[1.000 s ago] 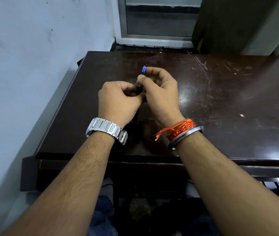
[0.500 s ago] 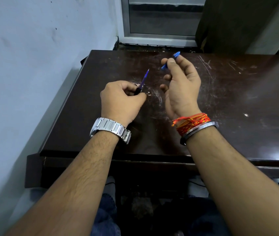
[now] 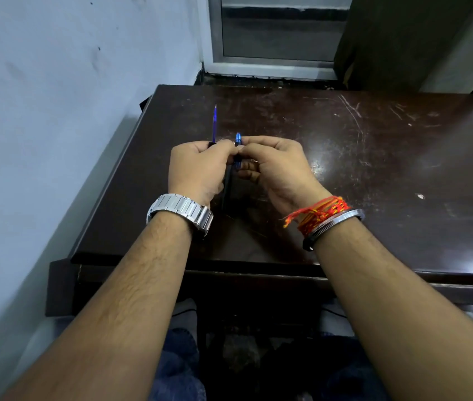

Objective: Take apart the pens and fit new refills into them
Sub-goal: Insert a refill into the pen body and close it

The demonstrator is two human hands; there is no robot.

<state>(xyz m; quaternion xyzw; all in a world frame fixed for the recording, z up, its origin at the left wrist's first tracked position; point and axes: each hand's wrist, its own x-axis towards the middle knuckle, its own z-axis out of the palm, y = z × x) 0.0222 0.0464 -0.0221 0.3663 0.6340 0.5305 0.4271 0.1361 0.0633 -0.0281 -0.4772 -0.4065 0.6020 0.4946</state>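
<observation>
My left hand [image 3: 197, 166] is closed around a dark pen barrel, and a thin blue refill [image 3: 214, 123] sticks up out of it, tip pointing away from me. My right hand [image 3: 275, 166] pinches a short translucent blue pen piece [image 3: 238, 151] between thumb and fingers, held upright. The two hands touch at the fingertips above the dark brown table [image 3: 359, 157]. Most of the barrel is hidden inside my left fist; a dark length of it shows below the hands.
The scratched table runs along a pale wall [image 3: 56, 111] on the left. A window frame [image 3: 273, 62] and a dark curtain [image 3: 397, 39] lie beyond its far edge. A small white speck [image 3: 420, 196] sits on the table to the right.
My right hand pulled the blue piece off, lifted away to the right, then came back to meet my left hand. The refill in my left hand now stands more upright.
</observation>
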